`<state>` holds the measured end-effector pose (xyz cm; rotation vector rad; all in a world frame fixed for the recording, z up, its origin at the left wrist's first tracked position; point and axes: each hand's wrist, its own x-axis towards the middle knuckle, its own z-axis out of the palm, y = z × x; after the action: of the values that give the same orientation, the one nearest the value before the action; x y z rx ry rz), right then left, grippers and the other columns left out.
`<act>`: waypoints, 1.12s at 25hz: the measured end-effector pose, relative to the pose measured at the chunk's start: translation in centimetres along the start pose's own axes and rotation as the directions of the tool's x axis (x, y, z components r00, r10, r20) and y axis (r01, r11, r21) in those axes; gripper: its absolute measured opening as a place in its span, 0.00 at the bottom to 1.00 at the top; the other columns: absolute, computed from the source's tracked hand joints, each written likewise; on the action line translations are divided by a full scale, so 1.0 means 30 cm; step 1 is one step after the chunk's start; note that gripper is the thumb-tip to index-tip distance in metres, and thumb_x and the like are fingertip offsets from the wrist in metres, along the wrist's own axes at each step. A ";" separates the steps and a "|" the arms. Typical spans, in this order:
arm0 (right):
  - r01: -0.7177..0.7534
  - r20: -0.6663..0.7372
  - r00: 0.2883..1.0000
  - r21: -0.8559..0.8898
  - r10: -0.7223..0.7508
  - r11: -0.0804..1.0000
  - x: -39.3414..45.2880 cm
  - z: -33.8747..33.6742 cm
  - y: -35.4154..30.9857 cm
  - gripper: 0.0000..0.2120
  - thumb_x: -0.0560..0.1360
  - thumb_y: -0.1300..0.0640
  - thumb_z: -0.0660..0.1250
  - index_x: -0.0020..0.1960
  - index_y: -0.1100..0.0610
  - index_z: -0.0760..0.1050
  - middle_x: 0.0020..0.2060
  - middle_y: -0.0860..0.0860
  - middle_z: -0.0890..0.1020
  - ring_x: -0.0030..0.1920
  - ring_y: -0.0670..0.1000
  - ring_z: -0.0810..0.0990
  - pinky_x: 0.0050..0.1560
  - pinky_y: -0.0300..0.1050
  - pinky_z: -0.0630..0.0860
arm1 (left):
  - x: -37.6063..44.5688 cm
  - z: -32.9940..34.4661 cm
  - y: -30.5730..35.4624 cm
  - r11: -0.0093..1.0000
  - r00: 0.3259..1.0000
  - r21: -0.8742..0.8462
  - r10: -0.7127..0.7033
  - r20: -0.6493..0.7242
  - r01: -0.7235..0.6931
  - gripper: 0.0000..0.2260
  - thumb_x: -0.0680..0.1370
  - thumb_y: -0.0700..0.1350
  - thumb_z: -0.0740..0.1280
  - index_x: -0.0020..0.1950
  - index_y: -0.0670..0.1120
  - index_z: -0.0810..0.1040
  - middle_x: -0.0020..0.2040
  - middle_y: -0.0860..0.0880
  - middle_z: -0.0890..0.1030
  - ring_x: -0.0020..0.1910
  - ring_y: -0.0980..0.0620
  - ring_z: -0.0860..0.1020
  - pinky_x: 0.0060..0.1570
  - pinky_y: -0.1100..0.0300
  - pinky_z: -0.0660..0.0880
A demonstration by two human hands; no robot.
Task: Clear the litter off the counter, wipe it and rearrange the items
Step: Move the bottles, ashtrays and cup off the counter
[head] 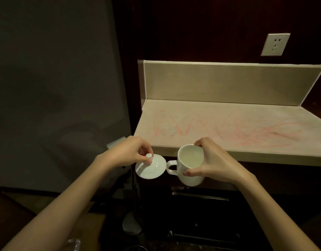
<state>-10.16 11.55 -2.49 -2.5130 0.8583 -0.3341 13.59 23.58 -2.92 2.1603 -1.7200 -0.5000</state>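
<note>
My right hand [213,161] grips a white ceramic mug [189,164] round its body, tilted with its mouth toward me and its handle pointing left. The mug looks empty. My left hand [130,152] pinches the knob of the mug's white lid [150,169], held just left of the mug's handle. Both are in the air in front of the beige counter [228,127], below its front edge. Red scribble marks [255,132] run across the counter top.
A beige backsplash [228,82] stands behind the counter, with a white wall socket [275,44] above it at the right. Dark cabinet drawers with metal handles [199,196] lie under the counter. A grey wall [56,87] fills the left.
</note>
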 end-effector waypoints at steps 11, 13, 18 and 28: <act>-0.085 0.015 0.996 0.018 0.084 0.996 0.014 0.537 -0.538 0.38 0.60 0.36 0.74 0.62 0.52 0.64 0.54 0.44 0.67 0.50 0.47 0.73 0.49 0.46 0.76 | -0.409 -0.094 -0.618 0.996 0.999 0.087 -0.029 0.026 0.027 0.07 0.70 0.53 0.73 0.46 0.57 0.81 0.43 0.59 0.81 0.44 0.62 0.78 0.47 0.59 0.78; -0.106 0.022 0.994 0.047 0.105 0.993 0.016 0.672 -0.643 0.39 0.60 0.36 0.74 0.62 0.51 0.63 0.54 0.44 0.67 0.50 0.46 0.72 0.48 0.46 0.76 | -0.488 -0.096 -0.752 0.994 0.998 0.096 -0.049 0.048 0.044 0.08 0.71 0.53 0.73 0.49 0.56 0.81 0.46 0.58 0.82 0.44 0.61 0.78 0.46 0.60 0.78; -0.128 0.100 0.987 0.039 0.124 0.991 0.046 0.978 -0.865 0.39 0.62 0.36 0.74 0.64 0.53 0.62 0.56 0.45 0.66 0.51 0.47 0.72 0.46 0.43 0.76 | -0.678 -0.043 -1.068 0.981 0.984 0.119 -0.164 0.072 0.155 0.12 0.73 0.52 0.72 0.56 0.52 0.80 0.52 0.55 0.81 0.46 0.59 0.79 0.48 0.63 0.78; -0.130 0.397 0.911 0.011 0.115 0.991 0.108 1.598 -0.895 0.38 0.61 0.36 0.74 0.61 0.52 0.62 0.54 0.46 0.65 0.53 0.47 0.71 0.43 0.42 0.75 | -0.916 0.349 -1.510 0.908 0.889 0.080 -0.419 0.186 0.411 0.12 0.76 0.49 0.69 0.59 0.51 0.79 0.54 0.52 0.81 0.47 0.59 0.78 0.45 0.66 0.73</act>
<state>23.69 44.85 -30.32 -2.3565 0.8272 0.1961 41.87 59.67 -31.48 2.5956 -1.3563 -0.8247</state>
